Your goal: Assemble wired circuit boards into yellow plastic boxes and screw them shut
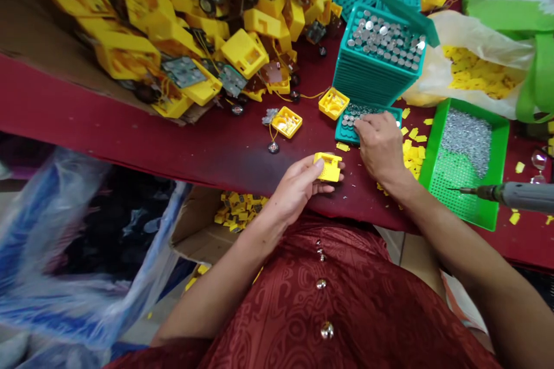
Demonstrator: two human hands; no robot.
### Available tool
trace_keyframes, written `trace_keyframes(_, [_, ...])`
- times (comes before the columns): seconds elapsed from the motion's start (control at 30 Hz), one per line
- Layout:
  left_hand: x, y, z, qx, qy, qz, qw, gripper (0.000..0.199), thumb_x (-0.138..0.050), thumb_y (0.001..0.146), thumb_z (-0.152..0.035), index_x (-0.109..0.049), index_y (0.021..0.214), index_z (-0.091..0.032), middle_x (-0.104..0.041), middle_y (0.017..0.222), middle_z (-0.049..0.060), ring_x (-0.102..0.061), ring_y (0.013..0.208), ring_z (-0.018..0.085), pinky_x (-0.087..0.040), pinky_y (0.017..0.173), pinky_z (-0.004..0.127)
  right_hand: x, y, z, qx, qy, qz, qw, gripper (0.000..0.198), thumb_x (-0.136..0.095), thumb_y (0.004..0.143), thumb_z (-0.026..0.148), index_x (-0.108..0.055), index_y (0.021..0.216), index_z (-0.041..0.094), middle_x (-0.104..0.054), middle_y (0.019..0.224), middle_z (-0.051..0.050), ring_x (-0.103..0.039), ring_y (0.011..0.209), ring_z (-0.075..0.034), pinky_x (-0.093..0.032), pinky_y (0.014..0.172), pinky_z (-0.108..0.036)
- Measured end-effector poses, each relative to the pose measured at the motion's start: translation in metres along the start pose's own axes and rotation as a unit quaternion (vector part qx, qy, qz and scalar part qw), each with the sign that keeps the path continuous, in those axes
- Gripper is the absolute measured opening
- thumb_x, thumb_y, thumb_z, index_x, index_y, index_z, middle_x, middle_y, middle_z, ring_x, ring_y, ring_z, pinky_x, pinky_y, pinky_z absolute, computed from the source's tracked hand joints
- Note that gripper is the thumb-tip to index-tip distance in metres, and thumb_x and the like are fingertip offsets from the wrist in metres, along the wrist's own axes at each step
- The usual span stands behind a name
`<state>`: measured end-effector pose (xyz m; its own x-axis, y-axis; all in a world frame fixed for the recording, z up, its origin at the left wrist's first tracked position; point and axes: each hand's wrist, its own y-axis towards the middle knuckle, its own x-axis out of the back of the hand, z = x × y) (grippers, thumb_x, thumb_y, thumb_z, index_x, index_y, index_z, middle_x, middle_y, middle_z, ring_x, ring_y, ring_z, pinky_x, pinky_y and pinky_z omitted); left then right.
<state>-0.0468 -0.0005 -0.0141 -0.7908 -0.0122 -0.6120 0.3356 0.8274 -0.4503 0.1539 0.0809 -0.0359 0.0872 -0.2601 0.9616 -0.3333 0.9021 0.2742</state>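
red table: under everything
left hand: thumb and fingers closed on a yellow casing, perhaps kept level for steadiness
yellow casing: recessed edge towards twelve; looks nearly square, long axis unclear
right hand: two o'clock from it, fingers bent over the teal tray, cannot tell if gripping; tray likely close for reach

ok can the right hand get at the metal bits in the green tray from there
Probably yes: the right hand is at the teal tray, left of the green tray, and the metal bits lie uncovered. The screwdriver juts over only the green tray's near part.
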Motion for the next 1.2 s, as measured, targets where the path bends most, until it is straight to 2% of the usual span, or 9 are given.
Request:
trace_keyframes(0.13, [0.0, 0.0, 0.0, 0.0, 0.007, -0.004, 1.0, 0.035, -0.086, 0.09, -0.043, -0.08, 0.109, -0.014, -0.085, 0.118, 0.014, -0.081, 0.093, 0.018, -0.062, 0.073, 0.022, -0.007, -0.004, 0.003, 0.012, -0.04, -0.037, 0.998, 0.048, -0.031, 0.111, 0.014, -0.078, 0.098, 0.015, -0.076, 0.111, -0.015, -0.063, 0.098, -0.024, -0.05, 0.087, -0.039])
trace_keyframes(0.27, [-0.001, 0.001, 0.001, 0.003, -0.003, -0.003, 1.0, 0.035, -0.088, 0.089, -0.042, -0.08, 0.11, -0.015, -0.086, 0.114, 0.013, -0.081, 0.09, 0.018, -0.062, 0.071, 0.022, -0.007, 0.002, -0.003, -0.003, 0.012, -0.038, 0.999, 0.036, -0.04, 0.107, 0.017, -0.075, 0.099, 0.015, -0.075, 0.109, -0.016, -0.065, 0.098, -0.026, -0.052, 0.088, -0.04])
trace_keyframes(0.4, [-0.001, 0.0, 0.001, -0.002, -0.003, -0.01, 1.0, 0.027, -0.083, 0.094, -0.039, -0.08, 0.107, -0.016, -0.086, 0.114, 0.013, -0.081, 0.091, 0.018, -0.062, 0.073, 0.022, 0.009, 0.004, -0.014, -0.092, 0.141, -0.086, 0.982, 0.021, -0.051, 0.099, 0.021, -0.072, 0.096, 0.018, -0.075, 0.096, -0.013, -0.067, 0.09, -0.023, -0.055, 0.087, -0.039])
trace_keyframes(0.57, [-0.002, 0.0, 0.002, -0.012, -0.005, -0.015, 1.0, 0.024, -0.08, 0.097, -0.035, -0.079, 0.109, -0.014, -0.086, 0.114, 0.014, -0.081, 0.09, 0.018, -0.063, 0.074, 0.024, 0.024, 0.001, -0.016, -0.213, 0.292, -0.08, 0.929, 0.015, -0.054, 0.089, 0.018, -0.069, 0.089, 0.019, -0.069, 0.078, -0.003, -0.064, 0.069, -0.015, -0.051, 0.071, -0.031])
trace_keyframes(0.63, [-0.003, 0.0, 0.002, -0.012, -0.007, -0.014, 1.0, 0.023, -0.079, 0.097, -0.033, -0.079, 0.11, -0.014, -0.086, 0.113, 0.014, -0.081, 0.089, 0.019, -0.063, 0.073, 0.024, 0.025, 0.001, -0.015, -0.193, 0.305, -0.052, 0.931, 0.02, -0.054, 0.092, 0.018, -0.073, 0.095, 0.019, -0.073, 0.083, -0.004, -0.068, 0.075, -0.016, -0.054, 0.077, -0.031])
trace_keyframes(0.77, [-0.004, 0.001, 0.004, -0.01, -0.01, -0.011, 1.0, 0.021, -0.079, 0.098, -0.032, -0.079, 0.108, -0.014, -0.086, 0.111, 0.014, -0.082, 0.09, 0.019, -0.063, 0.073, 0.023, 0.023, 0.003, -0.013, -0.12, 0.215, 0.01, 0.969, 0.023, -0.057, 0.096, 0.02, -0.078, 0.103, 0.019, -0.078, 0.1, -0.009, -0.07, 0.093, -0.021, -0.056, 0.093, -0.038])
trace_keyframes(0.97, [-0.006, -0.001, 0.003, -0.011, -0.024, -0.024, 0.999, 0.019, -0.076, 0.099, -0.028, -0.079, 0.11, -0.013, -0.085, 0.107, 0.012, -0.082, 0.089, 0.018, -0.065, 0.079, 0.025, 0.007, 0.012, -0.016, -0.117, 0.119, 0.056, 0.984, 0.021, -0.059, 0.098, 0.021, -0.079, 0.097, 0.016, -0.075, 0.104, -0.017, -0.065, 0.092, -0.025, -0.054, 0.089, -0.044])
trace_keyframes(1.1, [-0.005, -0.003, 0.002, -0.008, -0.022, -0.042, 0.999, 0.021, -0.079, 0.096, -0.025, -0.079, 0.115, -0.015, -0.083, 0.112, 0.01, -0.081, 0.098, 0.02, -0.065, 0.086, 0.027, 0.014, 0.015, -0.013, -0.119, 0.15, 0.043, 0.981, 0.018, -0.06, 0.094, 0.017, -0.078, 0.093, 0.016, -0.075, 0.103, -0.016, -0.066, 0.093, -0.026, -0.056, 0.09, -0.044])
trace_keyframes(1.2, [-0.004, -0.001, 0.003, -0.017, -0.022, -0.048, 0.998, 0.025, -0.081, 0.093, -0.025, -0.079, 0.117, -0.016, -0.082, 0.117, 0.01, -0.08, 0.103, 0.02, -0.065, 0.09, 0.029, 0.037, 0.008, 0.002, -0.137, 0.26, 0.025, 0.956, 0.013, -0.065, 0.092, 0.017, -0.077, 0.089, 0.018, -0.075, 0.094, -0.011, -0.069, 0.091, -0.023, -0.057, 0.092, -0.043])
